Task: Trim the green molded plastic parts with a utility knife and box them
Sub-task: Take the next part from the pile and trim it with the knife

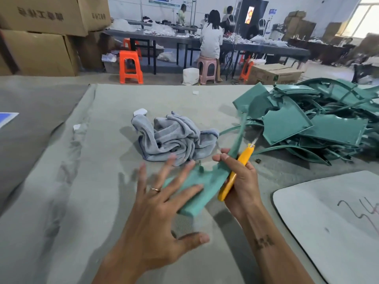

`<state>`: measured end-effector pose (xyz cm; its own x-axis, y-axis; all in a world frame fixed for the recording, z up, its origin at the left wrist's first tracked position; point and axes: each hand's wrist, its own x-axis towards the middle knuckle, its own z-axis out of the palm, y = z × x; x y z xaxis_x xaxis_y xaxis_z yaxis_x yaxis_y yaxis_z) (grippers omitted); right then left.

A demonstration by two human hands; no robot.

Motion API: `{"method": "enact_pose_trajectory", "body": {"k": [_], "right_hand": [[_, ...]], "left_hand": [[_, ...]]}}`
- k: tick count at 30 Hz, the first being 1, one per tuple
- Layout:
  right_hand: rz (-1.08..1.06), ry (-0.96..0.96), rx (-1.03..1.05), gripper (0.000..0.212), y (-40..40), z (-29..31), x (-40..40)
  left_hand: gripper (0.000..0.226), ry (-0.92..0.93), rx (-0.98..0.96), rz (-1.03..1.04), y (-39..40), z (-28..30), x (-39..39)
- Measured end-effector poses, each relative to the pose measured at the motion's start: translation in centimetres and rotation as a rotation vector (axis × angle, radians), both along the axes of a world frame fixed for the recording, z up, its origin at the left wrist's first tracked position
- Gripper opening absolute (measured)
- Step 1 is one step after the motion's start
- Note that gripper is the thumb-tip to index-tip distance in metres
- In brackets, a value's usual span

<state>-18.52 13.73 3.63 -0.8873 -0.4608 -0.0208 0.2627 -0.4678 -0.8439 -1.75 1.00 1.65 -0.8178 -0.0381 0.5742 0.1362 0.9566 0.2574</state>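
A green molded plastic part point(207, 184) hangs just above the grey table cover in front of me, with a long thin strip rising from it toward the pile. My right hand point(241, 181) grips this part together with a yellow utility knife point(235, 171), whose blade points up and away. Fingers spread and straight, my left hand point(162, 203) lies over the left end of the part. A heap of green plastic parts point(320, 117) and trimmed strips covers the table's right side.
A crumpled grey cloth point(174, 136) lies past my hands, a small white object point(140, 112) behind it. A white board point(336, 218) with scribbles sits at the right front. Cardboard boxes point(41, 35) stand at the back left; stools, tables and seated people fill the room beyond.
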Motion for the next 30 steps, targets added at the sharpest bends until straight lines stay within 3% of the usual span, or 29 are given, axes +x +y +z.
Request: {"method": "enact_pose_trajectory", "body": {"k": [2,5,6,8,9,11,13,15,19,21,26,30], "right_hand": [[0.045,-0.080,-0.110,0.009,0.5,0.3,-0.4],[0.123,-0.113,-0.205,0.009,1.2,0.5,-0.4],[0.138,-0.117,-0.228,0.010,1.2,0.5,-0.3],[0.156,-0.090,-0.250,0.009,0.8,0.4,0.2],[0.145,-0.053,-0.233,0.008,0.5,0.4,0.5],[0.091,0.056,-0.162,0.008,-0.5,0.0,1.0],[0.010,0.200,-0.036,0.003,-1.4,-0.4,1.5],[-0.078,0.386,0.123,0.008,-1.6,-0.9,1.5],[-0.296,0.699,0.544,0.051,-0.5,-1.2,0.5],[-0.307,0.798,0.748,0.057,-0.1,-1.2,0.2],[-0.089,1.035,0.699,0.023,-0.9,-1.8,1.4],[-0.106,1.128,0.733,0.026,-1.2,-2.0,1.8]], "left_hand": [[0.101,-0.009,0.307,0.041,-0.1,0.1,-0.1],[0.109,0.190,1.181,0.025,0.2,1.1,-0.7],[0.105,0.265,1.471,0.046,0.1,1.2,-1.0],[0.072,0.297,1.927,0.005,0.1,1.1,-1.3],[0.056,0.247,2.071,-0.043,0.3,1.1,-1.4],[0.045,0.155,2.253,-0.176,1.0,1.1,-1.2],[0.036,0.142,2.270,-0.213,1.8,1.2,-1.2],[0.028,0.256,2.207,-0.114,2.1,1.3,-1.5],[0.031,0.531,2.000,0.074,1.1,1.5,-1.6],[0.029,0.589,1.929,0.102,0.5,1.6,-1.4],[0.030,0.589,1.892,0.075,0.4,1.6,-1.3],[0.030,0.584,1.845,0.067,0.7,1.4,-1.2]]}}
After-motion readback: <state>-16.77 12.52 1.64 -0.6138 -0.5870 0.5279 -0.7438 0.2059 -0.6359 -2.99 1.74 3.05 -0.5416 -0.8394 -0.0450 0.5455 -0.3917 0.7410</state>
